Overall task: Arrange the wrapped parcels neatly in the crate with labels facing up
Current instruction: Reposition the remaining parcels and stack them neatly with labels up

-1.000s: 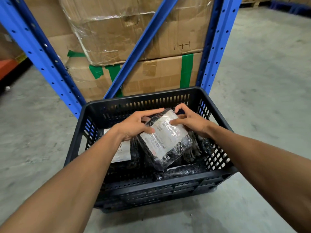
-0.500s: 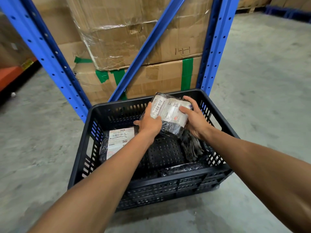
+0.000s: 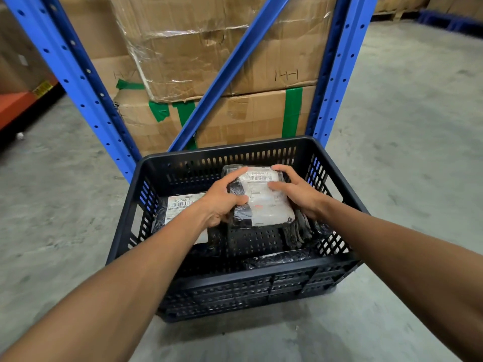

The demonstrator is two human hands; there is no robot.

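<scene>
A black slatted crate (image 3: 261, 278) stands on the concrete floor. Both my hands hold one black wrapped parcel (image 3: 264, 202) with its white label facing up, at the far middle of the crate. My left hand (image 3: 222, 202) grips its left side and my right hand (image 3: 295, 192) its right side. A second parcel (image 3: 180, 207) lies flat at the crate's left, label up, partly under my left forearm. More black wrapped parcels (image 3: 298, 231) sit against the right wall, and another (image 3: 279, 257) lies by the near wall.
A blue steel rack (image 3: 86, 82) with a diagonal brace rises right behind the crate. Taped cardboard cartons (image 3: 235, 113) are stacked inside it. An orange beam (image 3: 15, 103) is at the far left. Grey concrete floor surrounds the crate.
The parcel in my hands was lifted off the pile, carried toward the crate's far wall, then turned level and lowered with its label up. The crate floor in the middle is now exposed.
</scene>
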